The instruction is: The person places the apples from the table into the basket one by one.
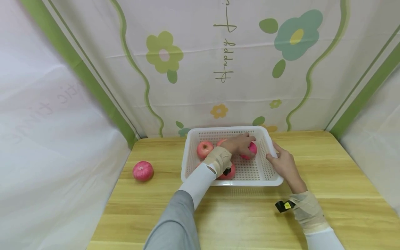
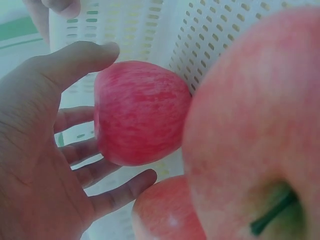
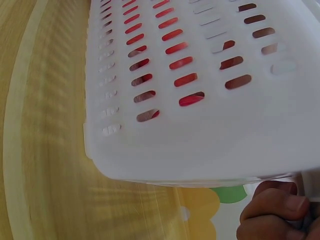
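A white perforated plastic basket stands on the wooden table with several apples in it, one of them a pale red apple. Reaching into its right half, my left hand holds a deep pink, streaked apple between thumb and fingers. The little finger stays off this fruit, and some fingertips are hidden behind it. A larger, paler apple with a stem fills the right of the left wrist view. My right hand grips the basket's right rim, its fingers curled over the edge.
Another deep pink, apple-like fruit lies on the table, left of the basket. A white cloth printed with flowers hangs behind the table. White cloth sides stand left and right. The wooden tabletop extends in front.
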`<state>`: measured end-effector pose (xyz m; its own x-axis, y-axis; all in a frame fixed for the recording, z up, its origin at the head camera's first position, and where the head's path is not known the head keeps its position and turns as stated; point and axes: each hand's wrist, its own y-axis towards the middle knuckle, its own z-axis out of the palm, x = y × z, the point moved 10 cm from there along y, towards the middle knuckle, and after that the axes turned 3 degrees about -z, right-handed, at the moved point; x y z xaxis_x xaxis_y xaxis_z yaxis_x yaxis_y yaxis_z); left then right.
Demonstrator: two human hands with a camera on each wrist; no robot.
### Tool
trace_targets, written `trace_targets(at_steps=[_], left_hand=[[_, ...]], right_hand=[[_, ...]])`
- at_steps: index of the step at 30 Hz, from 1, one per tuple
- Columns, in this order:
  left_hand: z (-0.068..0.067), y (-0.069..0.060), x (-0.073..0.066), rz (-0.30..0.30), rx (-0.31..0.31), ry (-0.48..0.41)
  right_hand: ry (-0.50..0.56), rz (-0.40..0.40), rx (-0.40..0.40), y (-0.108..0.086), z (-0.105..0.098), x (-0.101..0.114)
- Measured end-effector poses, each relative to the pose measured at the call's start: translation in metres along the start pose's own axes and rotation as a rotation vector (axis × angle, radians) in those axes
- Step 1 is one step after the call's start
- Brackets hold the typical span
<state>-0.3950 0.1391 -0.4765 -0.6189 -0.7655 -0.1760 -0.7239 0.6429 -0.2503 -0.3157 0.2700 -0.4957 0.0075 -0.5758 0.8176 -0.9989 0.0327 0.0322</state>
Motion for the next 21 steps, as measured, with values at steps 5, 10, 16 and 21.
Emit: trace_targets(at_steps=[5, 10, 16, 21], left_hand=[[-0.005, -0.004, 0.003, -0.005, -0.004, -0.025], [-0.014, -0.008, 0.008, -0.017, -0.015, -0.021], [-0.023, -0.015, 0.013, -0.032, -0.036, -0.024], [-0.029, -0.022, 0.019, -0.051, -0.062, -0.039]], right_hand=[[-0.005, -0.017, -0.004, 0.001, 0.0, 0.002], [-0.023, -0.02, -0.01, 0.0, -0.001, 0.002], [-0.029, -0.015, -0.013, -0.001, -0.003, 0.002], [-0.03, -0.019, -0.012, 0.0, -0.002, 0.003]])
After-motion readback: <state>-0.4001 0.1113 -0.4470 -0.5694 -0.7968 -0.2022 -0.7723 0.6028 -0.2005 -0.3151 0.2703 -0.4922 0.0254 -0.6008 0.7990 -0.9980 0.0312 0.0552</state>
